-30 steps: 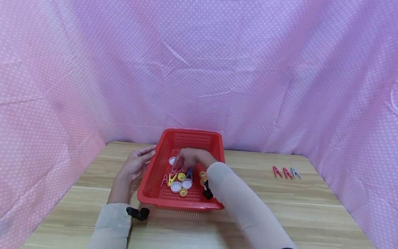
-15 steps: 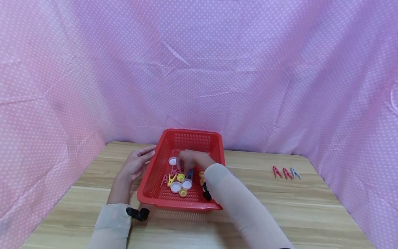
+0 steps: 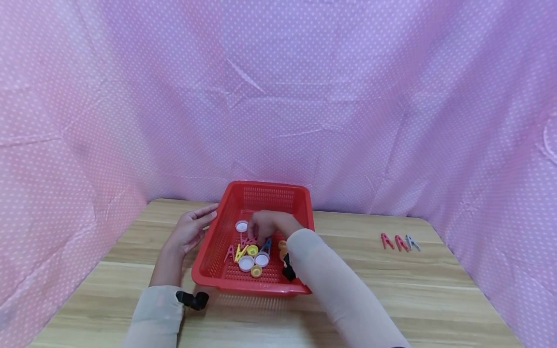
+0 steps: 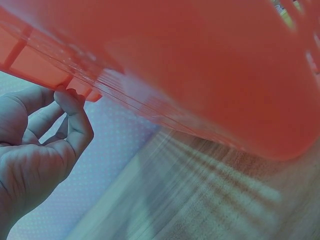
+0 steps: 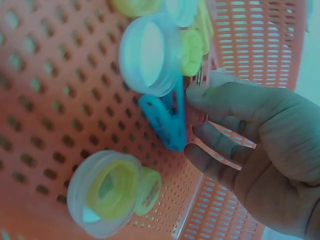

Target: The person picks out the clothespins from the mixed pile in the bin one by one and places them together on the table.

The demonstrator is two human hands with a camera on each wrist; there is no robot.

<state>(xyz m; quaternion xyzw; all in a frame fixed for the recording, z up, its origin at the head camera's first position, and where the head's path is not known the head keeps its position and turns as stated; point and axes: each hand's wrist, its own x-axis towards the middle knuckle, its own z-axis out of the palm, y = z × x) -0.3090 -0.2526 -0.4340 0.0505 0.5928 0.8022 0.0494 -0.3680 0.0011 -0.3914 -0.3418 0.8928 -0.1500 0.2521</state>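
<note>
A red plastic basket stands on the table. My left hand pinches its left rim between thumb and fingertips, plain in the left wrist view. Reaching into the basket, my right hand has its thumb and fingers curled about a pink clothespin, mostly hidden by the fingers. A blue clothespin lies right beside the fingertips. Near them lie a yellow clothespin, another pink clothespin, white caps and yellow caps.
Two red clothespins and a light blue clothespin lie in a row on the right of the wooden table. A pink dotted cloth hangs behind the table. Orange caps sit by the basket's right side.
My right hand has drawn slightly right and its fingers have curled in, uncovering more of the white cap at the back. The left hand has kept its place.
</note>
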